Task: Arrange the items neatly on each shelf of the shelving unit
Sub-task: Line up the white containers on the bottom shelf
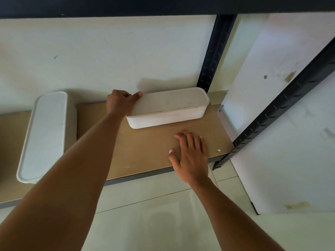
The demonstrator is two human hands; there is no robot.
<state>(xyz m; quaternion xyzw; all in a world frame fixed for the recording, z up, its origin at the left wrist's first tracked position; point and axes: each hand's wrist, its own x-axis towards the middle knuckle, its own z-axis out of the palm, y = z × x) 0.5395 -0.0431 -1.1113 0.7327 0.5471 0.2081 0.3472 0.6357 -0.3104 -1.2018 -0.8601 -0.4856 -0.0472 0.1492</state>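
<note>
Shelving unit (163,5) fills your view, with its brown shelf board (145,154) running across below the dark top beam. At the far left of the board stands a white lidded box (45,134), its long side running front to back and its near end at the board's front edge. Further right, your left hand (119,103) reaches to the back of the shelf and grips the left end of a long white container (168,107). The thumb lies on top of the lid and the fingers curl round the end. That container sits crosswise at the back of the board close to the wall (90,51), lid on, its right end just beside the black rear post (215,57). In front of it, well apart from it, your right hand (190,154) lies over the bare board near the front edge, fingers straight and slightly spread, holding nothing. Whether the palm touches the board cannot be told. To the right, the black front post (282,109) slants up, and behind it a white panel (290,151) stands on the pale floor tiles (163,223).
</note>
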